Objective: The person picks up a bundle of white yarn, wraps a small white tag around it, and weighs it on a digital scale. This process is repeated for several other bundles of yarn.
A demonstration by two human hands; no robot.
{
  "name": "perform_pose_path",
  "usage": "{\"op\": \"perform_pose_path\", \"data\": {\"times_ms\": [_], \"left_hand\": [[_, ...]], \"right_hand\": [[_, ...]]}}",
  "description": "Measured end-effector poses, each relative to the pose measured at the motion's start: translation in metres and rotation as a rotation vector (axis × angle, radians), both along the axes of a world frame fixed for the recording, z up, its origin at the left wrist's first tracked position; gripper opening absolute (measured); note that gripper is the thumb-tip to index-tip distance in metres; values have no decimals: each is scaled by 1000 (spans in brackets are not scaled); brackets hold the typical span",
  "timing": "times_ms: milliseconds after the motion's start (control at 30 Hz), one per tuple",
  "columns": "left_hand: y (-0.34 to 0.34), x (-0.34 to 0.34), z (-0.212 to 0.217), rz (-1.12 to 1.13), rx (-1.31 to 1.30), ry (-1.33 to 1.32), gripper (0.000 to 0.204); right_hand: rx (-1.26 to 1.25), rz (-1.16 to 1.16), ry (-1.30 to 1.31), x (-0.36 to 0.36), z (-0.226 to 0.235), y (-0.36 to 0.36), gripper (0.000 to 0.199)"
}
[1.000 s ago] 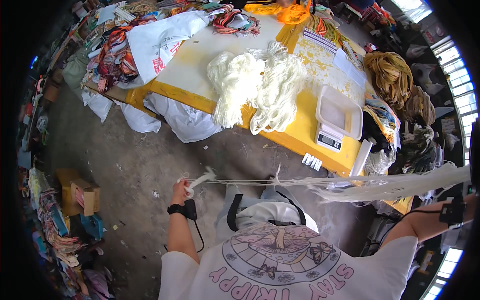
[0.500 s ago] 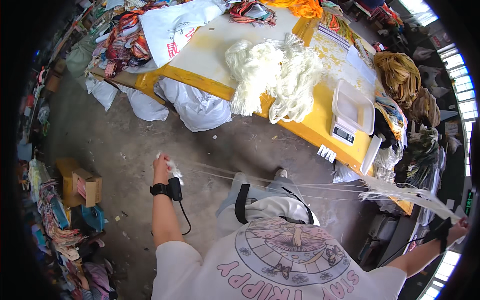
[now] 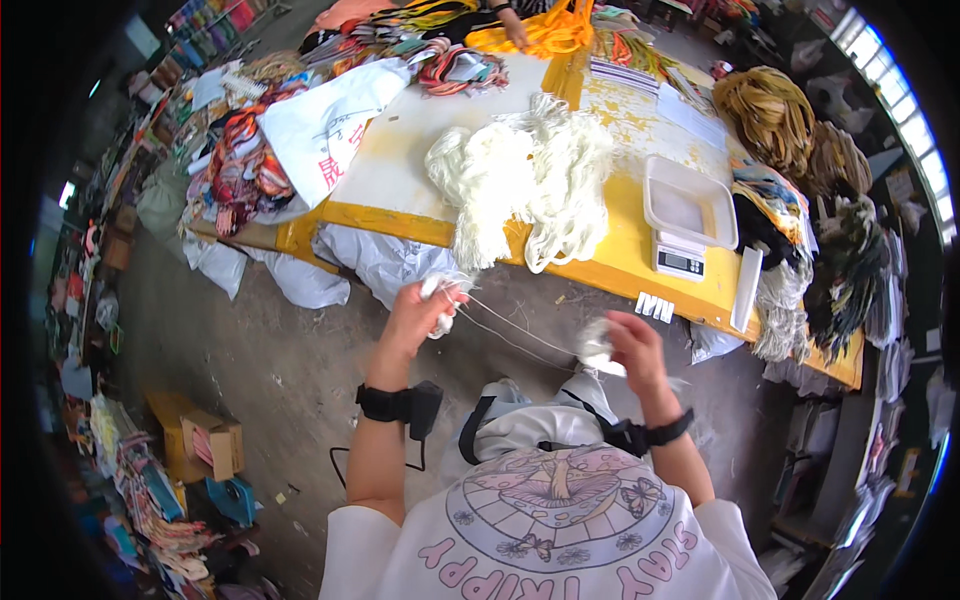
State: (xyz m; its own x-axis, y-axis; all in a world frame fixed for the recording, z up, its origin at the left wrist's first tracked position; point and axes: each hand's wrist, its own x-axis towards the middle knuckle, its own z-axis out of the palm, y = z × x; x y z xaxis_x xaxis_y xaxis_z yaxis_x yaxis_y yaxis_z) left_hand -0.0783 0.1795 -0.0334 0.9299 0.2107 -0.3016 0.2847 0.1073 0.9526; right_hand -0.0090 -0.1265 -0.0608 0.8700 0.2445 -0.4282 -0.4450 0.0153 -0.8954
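Above the floor and short of the table, my left hand (image 3: 412, 318) is closed around a bunch of white yarn (image 3: 438, 290). My right hand (image 3: 641, 352), slightly blurred, grips a second white bunch (image 3: 594, 346) at about waist height. Two or so thin strands (image 3: 515, 325) run between the hands, sagging a little. On the table edge beyond them lie cream-white yarn hanks (image 3: 572, 180), with loose ends hanging over the front.
The yellow-edged table (image 3: 400, 221) also carries a digital scale (image 3: 678, 259) with a clear plastic tray (image 3: 690, 200), a white sack (image 3: 325, 125) and multicoloured yarn (image 3: 250, 165). Another person's hand (image 3: 514, 30) touches orange yarn (image 3: 555, 32) at the far side. An open carton (image 3: 212, 447) stands at left.
My hands came together from wide apart: the right moved far inward from the right, the left moved rightward. The strands, stretched long before, are now short and slacker. Another person's hand has come into view.
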Motion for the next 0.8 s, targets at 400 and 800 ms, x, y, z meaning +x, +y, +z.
{"op": "perform_pose_path", "data": {"times_ms": [400,800], "left_hand": [[-54,21,37,-9,49,-145,13],[-43,11,34,174,-203,-154,16]], "right_hand": [[123,473,-394,12,41,101,17],[188,465,-349,6,51,109,14]]}}
